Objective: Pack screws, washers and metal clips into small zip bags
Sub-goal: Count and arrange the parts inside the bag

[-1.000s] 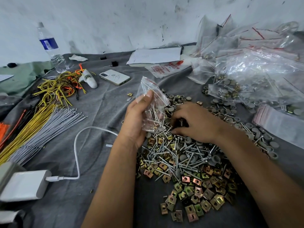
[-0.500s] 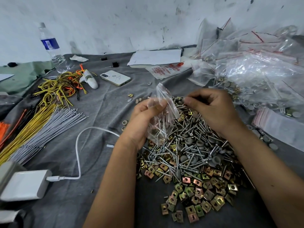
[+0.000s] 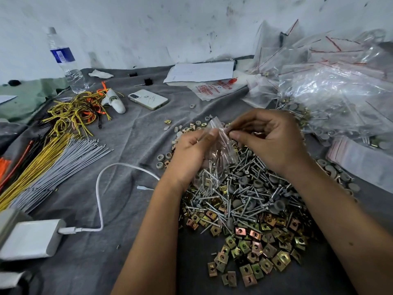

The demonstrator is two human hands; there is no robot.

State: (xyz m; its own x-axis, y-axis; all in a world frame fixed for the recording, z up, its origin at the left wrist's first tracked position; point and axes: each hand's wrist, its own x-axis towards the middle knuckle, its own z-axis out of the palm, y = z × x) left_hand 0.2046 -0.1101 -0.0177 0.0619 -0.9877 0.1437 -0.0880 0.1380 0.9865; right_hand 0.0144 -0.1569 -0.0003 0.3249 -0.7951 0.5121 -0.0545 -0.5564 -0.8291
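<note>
We see grey-draped worktop filling frame. Heap of filled zip bags upper right. Pile of screws, grey washers, brass-coloured metal clips lower centre-right. Bundled cable ties left edge, water bottle upper left, phone above centre. At centre, left hand pinches small zip bag, some screws inside; right hand, fingers curled, pinches bag's mouth, fingertips hold something small, we cannot tell what.
</note>
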